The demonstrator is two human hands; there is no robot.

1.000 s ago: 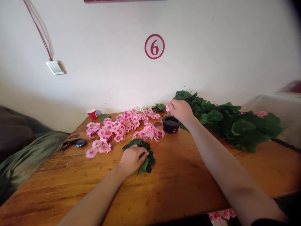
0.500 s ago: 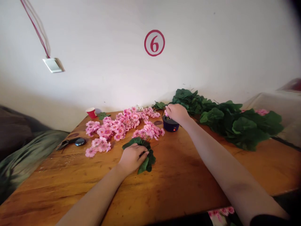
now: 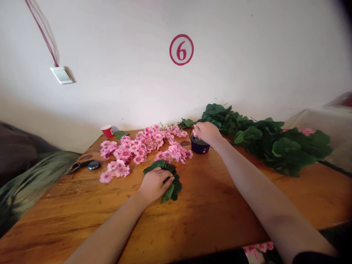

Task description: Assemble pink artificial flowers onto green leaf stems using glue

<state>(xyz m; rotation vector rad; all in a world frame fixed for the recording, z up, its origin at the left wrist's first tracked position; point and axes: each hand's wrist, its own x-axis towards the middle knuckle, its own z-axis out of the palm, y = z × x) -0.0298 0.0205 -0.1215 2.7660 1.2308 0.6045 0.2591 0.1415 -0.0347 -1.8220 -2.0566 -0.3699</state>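
Observation:
My left hand is closed around an artificial green leaf stem whose leaves spread out on both sides of the fingers, low over the table. Just beyond these leaves lies a cluster of pink artificial flowers. My right hand pinches a small pink artificial flower over the dark top of a round, dark blue device with a lit orange-red switch. The flower's lower end meets or hovers at the device's top; I cannot tell which. The fingers partly cover the flower.
Pink flower bunches lie across the wooden table. A heap of green leaves fills the right back. At the left are a red paper cup, scissors and a dark round object. A white wall rises behind.
Both hands hold nearly the same positions, with the leaves and the pink flower still in them. The whole view has shifted very slightly.

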